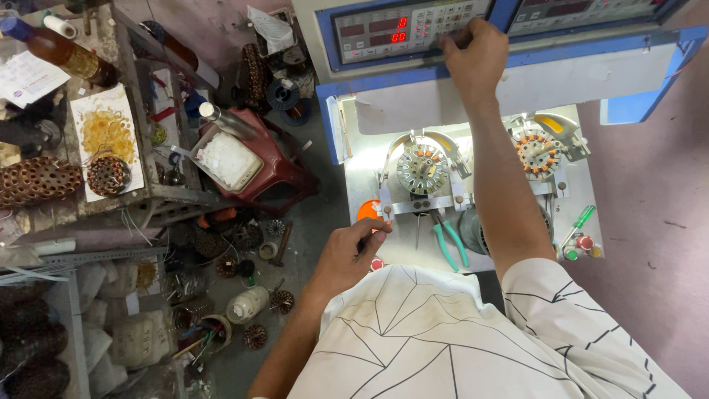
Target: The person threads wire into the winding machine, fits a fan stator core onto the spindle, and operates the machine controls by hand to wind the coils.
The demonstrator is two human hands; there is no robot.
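On the panel [410, 29], press one key with your right hand [475, 55], fingers bent and empty, while your left hand [347, 255], half closed on nothing I can see, steadies the table [473, 255].

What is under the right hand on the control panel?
The right hand rests on the grey keypad of the control panel, beside its red number displays. The keys beneath the fingers are covered, so which one it presses cannot be seen.
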